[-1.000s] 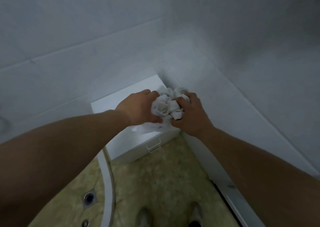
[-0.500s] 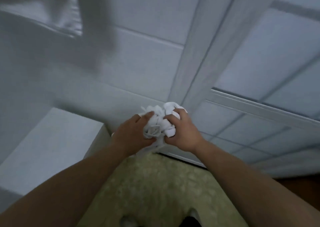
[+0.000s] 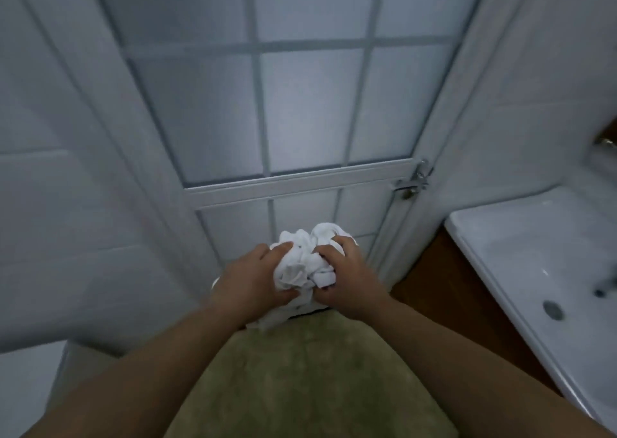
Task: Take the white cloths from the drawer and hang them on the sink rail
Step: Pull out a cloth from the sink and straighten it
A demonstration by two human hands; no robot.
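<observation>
The left hand (image 3: 252, 279) and the right hand (image 3: 347, 279) are held close together at the centre of the head view, both forearms extended forward. Between them sits a crumpled bundle of white cloths (image 3: 305, 260). The left hand grips the bundle from its left side: the fingers curl over the upper edge of the fabric and the thumb presses in from below. The right hand grips the bundle from its right side in the same way, fingers curled into the folds and thumb closing underneath. The two thumbs lie near each other below the bundle; whether they touch cannot be told. A loose tail of fabric hangs below the hands, between the wrists.

Directly beyond the hands stands a white door (image 3: 310, 110) with frosted glass panes divided by bars. A metal latch (image 3: 412, 182) is mounted on the door's edge, above and to the right of the right hand. Left of the left hand is a white tiled wall (image 3: 66, 177). Well to the right of the right hand is a white sink (image 3: 547, 264), its drain (image 3: 552, 310) visible in the basin, with a brown cabinet side (image 3: 447, 290) beneath its near edge. Below the hands and forearms lies a beige mottled floor (image 3: 300, 377). A white cabinet corner (image 3: 30, 387) shows below and far left of the left forearm.
</observation>
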